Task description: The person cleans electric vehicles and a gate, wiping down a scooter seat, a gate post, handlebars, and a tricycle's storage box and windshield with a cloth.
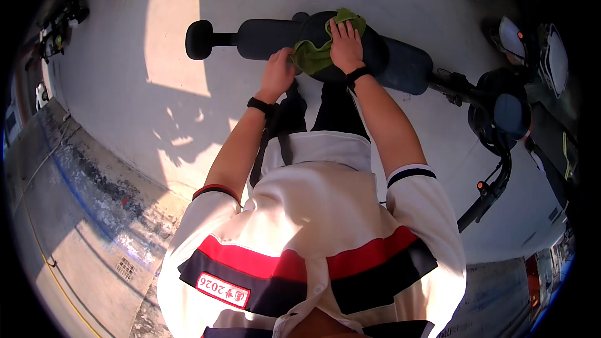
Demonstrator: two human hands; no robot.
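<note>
Two slightly spread sides of one crumpled green fabric cloth [311, 57] flank the fingers: left hand [277, 77] curled at its edge, grip unclear; right hand [347, 49] open, flat atop it. Beneath lies the rounded black padded seat [317, 27].

The green cloth [312, 59], soft and rumpled, lies in loose folds on the seat [375, 51], partly under the right hand [345, 47], one end reaching beside the left hand's [278, 74] fingers. The seat, black, broad and rounded, lies level beneath the right hand, showing on both sides of it.
</note>
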